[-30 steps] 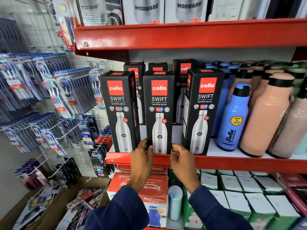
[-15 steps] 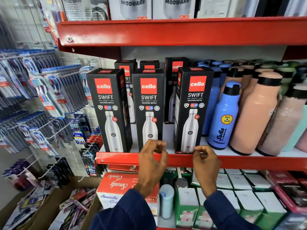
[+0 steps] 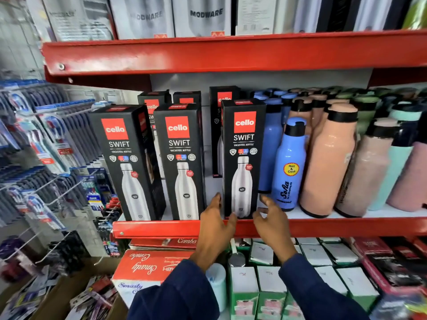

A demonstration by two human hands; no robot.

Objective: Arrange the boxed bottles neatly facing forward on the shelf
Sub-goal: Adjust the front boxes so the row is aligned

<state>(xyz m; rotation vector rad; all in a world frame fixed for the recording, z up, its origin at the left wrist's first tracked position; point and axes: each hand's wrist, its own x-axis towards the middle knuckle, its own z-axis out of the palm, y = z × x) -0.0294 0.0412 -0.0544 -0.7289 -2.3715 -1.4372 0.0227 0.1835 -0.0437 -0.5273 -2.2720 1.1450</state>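
Black boxed bottles [image 3: 242,158] carry red logo squares, the shelf [image 3: 346,226] is red, and neighbouring loose bottles [image 3: 328,162] are blue, peach and mint.

I see a blue bottle [image 3: 288,167] standing beside tall peach bottles [image 3: 328,162]. Toothbrush packs [image 3: 46,144] hang on the left wall. Red boxes [image 3: 147,266] and green and white boxes [image 3: 268,285] sit down below.

My view is bright and evenly lit. Glare streaks the upper red shelf edge [image 3: 231,51]. Wide-angle bending warps the frame's borders, and motion blur softens the toothbrush packs [image 3: 41,139] at left.
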